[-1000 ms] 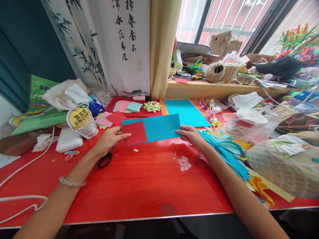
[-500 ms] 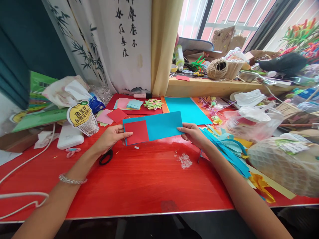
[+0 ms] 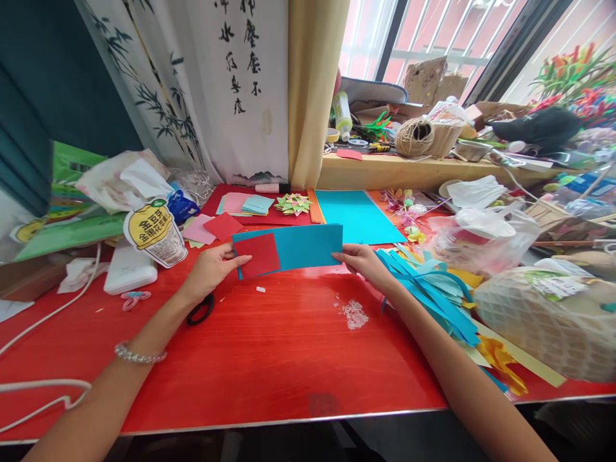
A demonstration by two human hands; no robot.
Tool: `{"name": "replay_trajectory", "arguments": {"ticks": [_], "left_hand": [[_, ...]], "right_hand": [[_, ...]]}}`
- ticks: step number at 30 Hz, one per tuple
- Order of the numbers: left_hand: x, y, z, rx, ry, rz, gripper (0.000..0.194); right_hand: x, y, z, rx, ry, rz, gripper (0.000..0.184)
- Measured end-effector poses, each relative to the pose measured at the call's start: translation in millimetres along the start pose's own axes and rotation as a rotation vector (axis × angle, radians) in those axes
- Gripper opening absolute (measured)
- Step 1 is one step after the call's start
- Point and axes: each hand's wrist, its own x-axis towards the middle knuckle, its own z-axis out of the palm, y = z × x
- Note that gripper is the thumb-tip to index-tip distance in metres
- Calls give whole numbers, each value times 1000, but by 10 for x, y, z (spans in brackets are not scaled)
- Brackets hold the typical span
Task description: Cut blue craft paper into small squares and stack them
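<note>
Between my two hands a long strip of blue paper (image 3: pixel 310 246) is held up above the red table (image 3: pixel 269 359). A red paper square (image 3: pixel 258 255) lies against its left end. My left hand (image 3: pixel 217 266) pinches the square and the strip together, thumb in front. At the strip's other end, my right hand (image 3: pixel 363 262) pinches the right edge between thumb and fingers. Below my left wrist lies a black scissor handle (image 3: pixel 200 310), the rest of it hidden. Behind the strip is a larger blue sheet (image 3: pixel 356 215).
Blue paper offcuts (image 3: pixel 433 292) lie beside my right forearm, near a netted bundle (image 3: pixel 539 314). Coloured paper squares (image 3: pixel 240 203) and a folded paper flower (image 3: pixel 293 204) sit at the back. White scraps (image 3: pixel 355 314) dot the table. A white box (image 3: pixel 129 269) stands left.
The blue strip and red square have tilted slightly, the right end dropping a little. Both hands keep their grip. The whole view has shifted slightly.
</note>
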Motion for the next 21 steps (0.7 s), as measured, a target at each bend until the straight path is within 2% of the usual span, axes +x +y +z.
{"name": "replay_trajectory", "arguments": {"ticks": [4, 10, 17, 21], "left_hand": [[-8, -13, -16, 208, 19, 42, 36], [-2, -115, -19, 343, 8, 87, 37], [5, -149, -17, 364, 10, 124, 37], [21, -125, -12, 200, 9, 70, 43]], "right_hand": [[26, 54, 2, -54, 34, -21, 33], [88, 185, 46, -2, -33, -18, 30], [97, 242, 89, 4, -79, -8, 35], [80, 223, 78, -41, -50, -47, 26]]}}
